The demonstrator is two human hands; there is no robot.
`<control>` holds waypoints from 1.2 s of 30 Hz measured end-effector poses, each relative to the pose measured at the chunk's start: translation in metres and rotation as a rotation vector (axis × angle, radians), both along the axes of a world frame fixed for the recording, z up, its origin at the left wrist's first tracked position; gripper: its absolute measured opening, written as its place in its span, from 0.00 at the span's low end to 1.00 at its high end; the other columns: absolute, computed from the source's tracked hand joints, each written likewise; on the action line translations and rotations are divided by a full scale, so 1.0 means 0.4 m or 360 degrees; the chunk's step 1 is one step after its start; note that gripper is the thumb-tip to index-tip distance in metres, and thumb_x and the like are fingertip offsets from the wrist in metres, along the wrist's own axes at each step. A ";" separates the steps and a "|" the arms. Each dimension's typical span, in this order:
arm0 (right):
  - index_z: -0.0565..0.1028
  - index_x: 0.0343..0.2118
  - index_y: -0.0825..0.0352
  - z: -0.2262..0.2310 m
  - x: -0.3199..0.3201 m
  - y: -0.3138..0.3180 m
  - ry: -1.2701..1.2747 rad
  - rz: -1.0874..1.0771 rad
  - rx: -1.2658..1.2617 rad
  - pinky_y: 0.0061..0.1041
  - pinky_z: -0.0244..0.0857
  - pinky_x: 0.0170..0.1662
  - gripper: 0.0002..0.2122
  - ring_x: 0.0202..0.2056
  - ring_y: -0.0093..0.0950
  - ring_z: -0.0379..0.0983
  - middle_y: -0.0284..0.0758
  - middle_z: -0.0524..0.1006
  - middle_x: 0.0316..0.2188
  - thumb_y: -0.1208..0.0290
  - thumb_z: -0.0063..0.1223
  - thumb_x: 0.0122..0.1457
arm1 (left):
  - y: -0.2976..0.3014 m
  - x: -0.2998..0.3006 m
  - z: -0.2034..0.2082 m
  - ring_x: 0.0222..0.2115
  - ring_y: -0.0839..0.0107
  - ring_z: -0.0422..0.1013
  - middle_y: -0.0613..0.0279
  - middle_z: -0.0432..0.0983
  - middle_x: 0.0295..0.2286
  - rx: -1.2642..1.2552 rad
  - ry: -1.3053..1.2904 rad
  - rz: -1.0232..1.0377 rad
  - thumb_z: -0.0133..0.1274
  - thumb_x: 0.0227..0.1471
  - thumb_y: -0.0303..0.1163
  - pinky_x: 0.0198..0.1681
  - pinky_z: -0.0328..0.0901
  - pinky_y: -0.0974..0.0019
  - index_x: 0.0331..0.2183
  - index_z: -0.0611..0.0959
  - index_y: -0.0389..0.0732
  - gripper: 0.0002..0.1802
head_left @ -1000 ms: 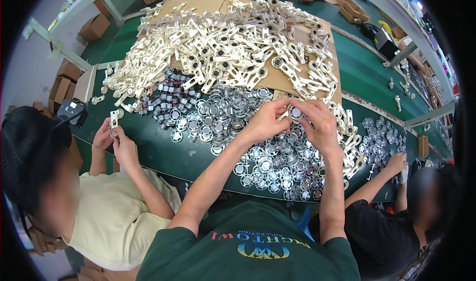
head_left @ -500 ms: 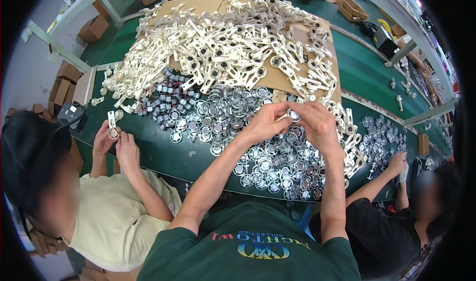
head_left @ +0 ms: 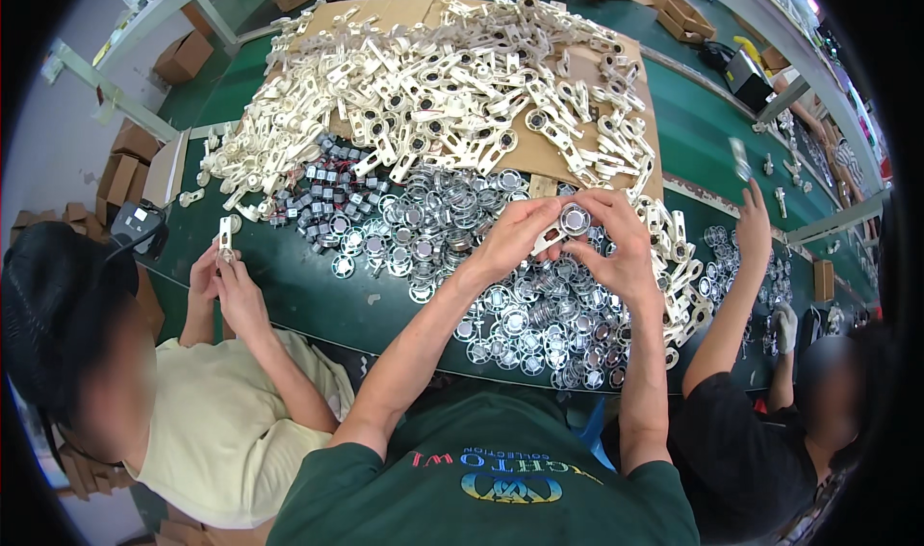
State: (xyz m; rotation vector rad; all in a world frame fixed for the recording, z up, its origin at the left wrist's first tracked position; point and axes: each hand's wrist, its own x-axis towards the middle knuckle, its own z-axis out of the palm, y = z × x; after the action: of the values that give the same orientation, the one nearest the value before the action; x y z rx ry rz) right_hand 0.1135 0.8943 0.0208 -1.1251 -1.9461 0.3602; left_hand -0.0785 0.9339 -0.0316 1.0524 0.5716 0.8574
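Observation:
Both of my hands meet over the pile of silver discs. Between them is a white plastic housing (head_left: 545,242) with a silver round disc (head_left: 575,221) at its wide end. My left hand (head_left: 515,241) is closed on the narrow part of the housing. My right hand (head_left: 621,243) curls round the disc end, fingers at its upper edge and thumb below. Beneath and in front of my hands lie loose silver discs with ring rims (head_left: 525,329). Small dark motor-like blocks (head_left: 332,195) are heaped to the left of them.
A large heap of white housings (head_left: 423,84) covers a cardboard sheet (head_left: 630,55) on the green table (head_left: 385,329). At left, a co-worker's hands (head_left: 236,291) hold a white piece. At right, another co-worker's raised hand (head_left: 754,228) is near a blurred pale part (head_left: 739,159).
The housing in my hands has turned, so its round disc end now faces up and shows more. The right co-worker's hand has risen away from the discs; the left co-worker's piece has tilted.

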 end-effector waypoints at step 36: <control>0.83 0.46 0.69 -0.016 0.016 0.016 -0.0023 0.0026 -0.0003 0.33 0.77 0.47 0.22 0.45 0.39 0.82 0.40 0.83 0.45 0.82 0.72 0.43 | -0.009 0.008 -0.001 0.24 0.85 0.69 0.74 0.77 0.28 0.0160 0.0198 -0.0051 0.53 0.70 0.37 0.25 0.63 0.79 0.59 0.78 0.36 0.22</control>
State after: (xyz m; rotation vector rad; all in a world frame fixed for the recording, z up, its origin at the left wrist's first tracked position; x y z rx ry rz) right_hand 0.1200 0.9009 0.0144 -1.1164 -1.9689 0.3634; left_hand -0.0753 0.9303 -0.0319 1.2096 0.6198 0.8030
